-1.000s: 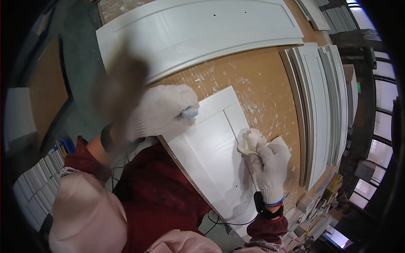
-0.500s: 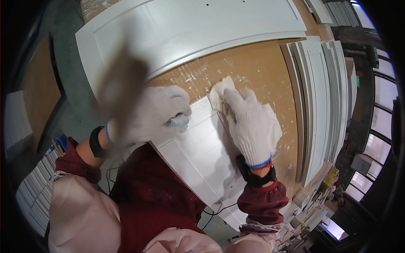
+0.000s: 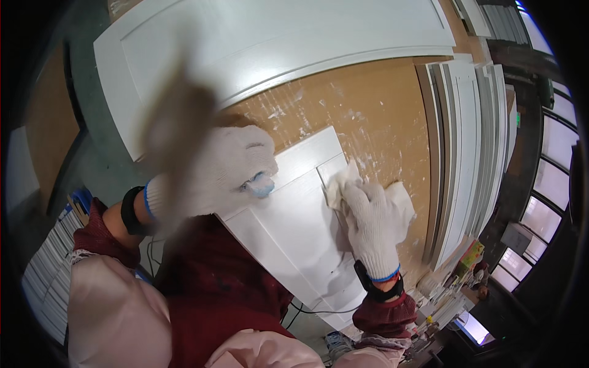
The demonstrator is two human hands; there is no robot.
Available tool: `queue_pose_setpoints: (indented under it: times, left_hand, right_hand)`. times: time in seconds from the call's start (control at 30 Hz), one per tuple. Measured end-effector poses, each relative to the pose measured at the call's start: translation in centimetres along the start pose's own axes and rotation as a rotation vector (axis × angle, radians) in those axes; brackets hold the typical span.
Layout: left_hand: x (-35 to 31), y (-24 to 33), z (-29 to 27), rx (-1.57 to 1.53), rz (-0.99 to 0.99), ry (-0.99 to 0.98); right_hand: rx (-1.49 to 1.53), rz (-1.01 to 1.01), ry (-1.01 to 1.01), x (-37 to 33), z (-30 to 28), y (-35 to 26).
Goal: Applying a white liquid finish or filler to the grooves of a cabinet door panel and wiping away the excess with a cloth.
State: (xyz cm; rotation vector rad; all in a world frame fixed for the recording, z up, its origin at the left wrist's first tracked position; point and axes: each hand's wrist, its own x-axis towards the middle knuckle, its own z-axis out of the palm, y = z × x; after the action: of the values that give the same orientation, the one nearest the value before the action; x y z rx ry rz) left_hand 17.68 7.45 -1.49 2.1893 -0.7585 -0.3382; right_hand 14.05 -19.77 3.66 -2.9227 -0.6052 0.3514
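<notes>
My right hand [image 3: 373,230]: gloved in white knit, fingers closed down on a bunched cream cloth [image 3: 335,187] that sticks out past the fingertips.
Cloth contact: against the right long edge of the white framed cabinet door [image 3: 291,214], towards its upper end.
My left hand [image 3: 230,168]: gloved too, fingers curled in, over the door's upper left edge; a blue bit [image 3: 262,186] shows at them, and I cannot tell whether I grip it.
Door position: slanting in front of me, its upper end over the paint-marked brown tabletop [image 3: 343,110].
Covered: the door's left corner by my left hand, part of its right edge by my right.
Blur: a dark brown shape [image 3: 181,126] close to the lens, too unfocused to name, hides part of my left hand.
Cut off: the larger white panel [image 3: 294,37], by the top edge.
</notes>
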Motion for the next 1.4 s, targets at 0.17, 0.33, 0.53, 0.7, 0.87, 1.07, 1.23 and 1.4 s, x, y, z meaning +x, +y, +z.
queue_pose_setpoints:
  times: [0.17, 0.33, 0.53, 0.7, 0.87, 1.07, 1.23, 1.4]
  left_hand:
    - [0.4, 0.1, -0.3, -0.013, 0.021, -0.035]
    - [0.3, 0.0, 0.0, -0.046, -0.023, -0.036]
    - [0.1, -0.3, -0.1, -0.037, 0.028, 0.025]
    - [0.2, -0.2, 0.0, 0.007, 0.017, -0.019]
    - [0.3, -0.1, 0.4, -0.018, 0.052, 0.052]
    - [-0.1, -0.6, 0.6, -0.052, 0.04, 0.063]
    - [0.0, -0.4, 0.4, -0.037, 0.037, 0.06]
    - [0.2, 0.0, 0.2, -0.052, 0.039, 0.04]
  right_hand:
    - [-0.013, -0.003, 0.074, 6.8, 0.3, -1.7]
    - [-0.039, -0.032, 0.137, 6.9, 1.1, -1.6]
    - [0.006, 0.02, -0.039, -1.2, 0.3, 0.4]
    - [-0.03, 0.029, -0.043, 1.0, -0.2, -0.8]
    - [-0.055, -0.036, 0.112, 8.0, 1.0, -2.0]
    - [0.056, -0.074, 0.176, 3.9, 1.4, -1.4]
    - [0.038, 0.012, 0.002, -4.7, 0.9, 1.5]
    - [0.01, -0.019, 0.054, -3.4, 0.8, 0.8]
